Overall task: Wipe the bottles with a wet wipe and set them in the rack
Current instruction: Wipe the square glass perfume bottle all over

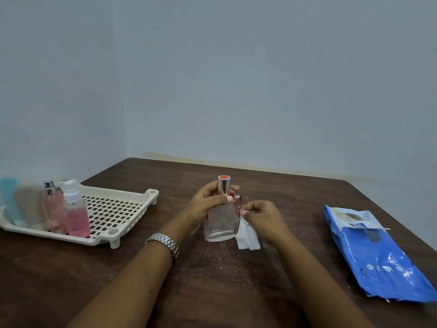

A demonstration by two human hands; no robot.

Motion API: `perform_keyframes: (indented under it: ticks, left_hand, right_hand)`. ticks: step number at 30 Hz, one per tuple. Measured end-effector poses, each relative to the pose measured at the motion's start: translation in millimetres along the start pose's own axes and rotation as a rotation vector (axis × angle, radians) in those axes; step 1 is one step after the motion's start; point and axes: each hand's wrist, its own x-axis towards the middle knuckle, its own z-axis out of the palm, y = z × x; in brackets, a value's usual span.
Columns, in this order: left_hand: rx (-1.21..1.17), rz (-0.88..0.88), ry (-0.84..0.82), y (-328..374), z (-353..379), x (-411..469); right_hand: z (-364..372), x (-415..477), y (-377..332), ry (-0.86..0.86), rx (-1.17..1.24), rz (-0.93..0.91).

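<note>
A clear flat glass bottle (222,221) with a silver cap topped in red stands at the middle of the table. My left hand (208,202) grips its shoulder and neck from the left. My right hand (262,216) pinches a white wet wipe (247,237) against the bottle's right edge; the wipe's loose end hangs down to the table. A cream perforated rack (113,209) lies at the left. In its left part stand a pink spray bottle (76,211), a peach bottle with a silver cap (53,204), a beige tube (29,202) and a blue tube (10,197).
A blue pack of wet wipes (376,254) lies at the right of the dark wooden table (212,280), its flap lifted. The rack's right part holds nothing. A wall stands close behind the table's far edge. A metal watch (164,242) sits on my left wrist.
</note>
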Motion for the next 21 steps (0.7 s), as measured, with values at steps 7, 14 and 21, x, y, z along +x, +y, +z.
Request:
perform_keyframes:
  ticks: [7,14,21]
  left_hand:
    - [-0.301,-0.076,0.166,-4,0,1]
    - [-0.559,-0.189,0.184,-7,0,0]
    - [-0.661,-0.17,0.312,-8,5,1]
  right_hand:
    - [6,-3,-1,-0.002,-0.011,-0.03]
    - [9,-3,-5,0.041,0.032,-0.117]
    - [18,-6,-12,0.306,-0.025,-0.41]
